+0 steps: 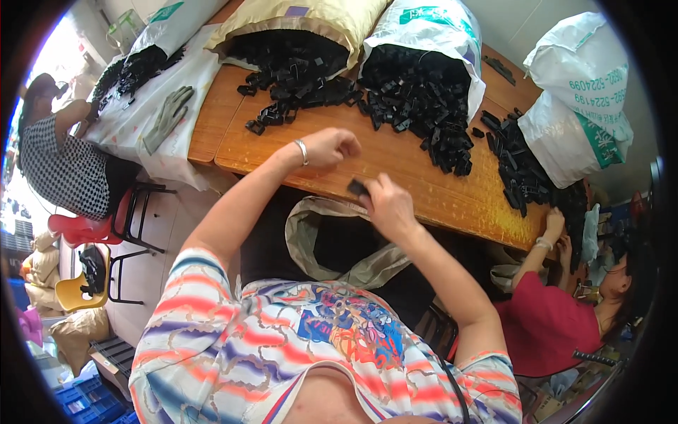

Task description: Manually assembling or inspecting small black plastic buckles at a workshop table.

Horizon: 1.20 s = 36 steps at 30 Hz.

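A: What was at the far left of the frame?

B: A person in a checked top (60, 166) sat there, by a red stool (88, 227) and a yellow chair (81, 293). Just right of them a grey glove (168, 116) lay on a white sheet (134, 124), with a white sack (159, 28) spilling black parts above it.

A: And the hands?

B: The left hand (330, 148), a bangle (302, 152) on its wrist, was closed in a loose fist over the table (417, 187), near the centre of the frame. Whether it held anything, I could not tell. The right hand (388, 205) sat just right of it and lower, at the table's near edge, pinching a small black part (357, 187) between thumb and fingertips.

A: How did the part look?

B: Dark, blocky, matte, much like the heap (395, 99) in the upper middle, which poured from a tan sack (296, 25) and a second white sack (431, 42).

A: Anything between the hands and that heap?

B: Only bare wood. Below the table edge an open tan bag (311, 233) hung under the hands.

A: And to the right?

B: More black parts (515, 162) beside two white bags (583, 106), and at the lower right a person in red (551, 325) reaching up to the table corner.
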### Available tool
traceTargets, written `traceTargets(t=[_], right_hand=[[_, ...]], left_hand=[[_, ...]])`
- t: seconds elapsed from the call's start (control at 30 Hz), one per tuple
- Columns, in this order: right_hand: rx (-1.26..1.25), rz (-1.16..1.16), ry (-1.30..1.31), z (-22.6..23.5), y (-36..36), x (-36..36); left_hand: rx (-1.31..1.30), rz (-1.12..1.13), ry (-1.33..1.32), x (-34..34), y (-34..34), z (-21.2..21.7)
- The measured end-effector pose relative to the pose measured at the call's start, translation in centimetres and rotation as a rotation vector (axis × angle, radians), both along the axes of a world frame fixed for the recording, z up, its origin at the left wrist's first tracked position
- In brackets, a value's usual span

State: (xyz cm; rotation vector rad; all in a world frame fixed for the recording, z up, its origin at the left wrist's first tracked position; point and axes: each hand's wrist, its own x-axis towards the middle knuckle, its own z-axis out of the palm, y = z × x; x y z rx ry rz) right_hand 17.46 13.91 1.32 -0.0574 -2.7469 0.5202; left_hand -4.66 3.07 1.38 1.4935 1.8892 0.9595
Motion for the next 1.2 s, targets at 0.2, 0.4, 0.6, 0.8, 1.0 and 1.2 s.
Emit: traceTargets(t=[0.2, 0.4, 0.6, 0.8, 1.0, 1.2], right_hand=[[-0.107, 0.168, -0.049, -0.8, -2.0, 3.5], [-0.101, 0.011, 0.122, 1.4, 3.0, -1.5], [-0.073, -0.198, 0.196, 1.0, 7.1, -8.8], [0.017, -0.346, 0.078, 0.7, 6.9, -13.0], [0.003, -0.297, -0.032, 1.3, 7.7, -12.7], [-0.374, -0.157, 0.027, 0.6, 7.8, -7.8]], left_hand=[[0.185, 0.365, 0.554, -1.9, 5.2, 0.0], [0.066, 0.336, 0.73, -2.5, 6.7, -0.7], [0.28, 0.431, 0.645, -0.9, 5.4, -0.7], [0.082, 0.56, 0.822, -3.0, 6.3, -0.6], [0.067, 0.613, 0.896, -3.1, 6.9, -1.1], [0.275, 0.561, 0.683, -1.1, 3.1, -0.9]])
